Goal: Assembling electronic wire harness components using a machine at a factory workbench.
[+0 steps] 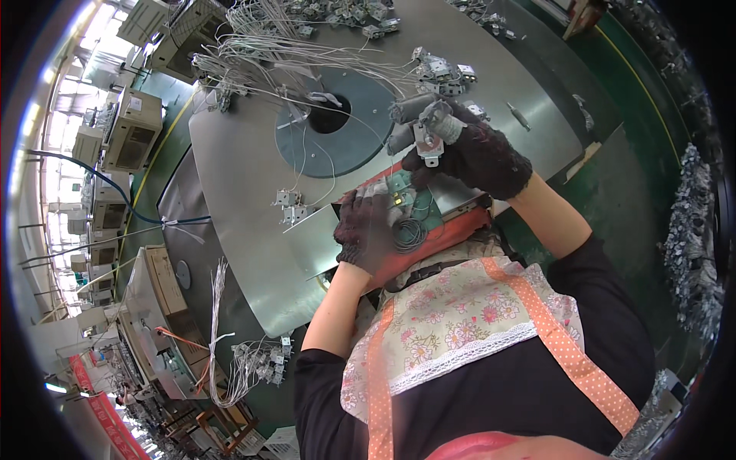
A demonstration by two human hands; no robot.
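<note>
My right hand [479,157], in a dark glove with grey-wrapped fingertips, is closed around a small metal fitting [429,147] with a tab at its lower end. The fitting is held above the near edge of the steel table. To its left and lower, my gloved left hand [366,218] has its fingers bent together beside a green piece [400,188] with a small yellow part. Whatever lies between those fingers is hidden. A coil of thin grey wire [410,234] lies just right of the left hand, on an orange-red surface [452,234] against my apron.
A grey disc [295,138] with a dark central hole is set into the steel table [245,230]. Bundled pale wires [268,46] with metal fittings spread across the far side. Two loose fittings [290,201] lie left of my hands. A small rod [519,116] lies right.
</note>
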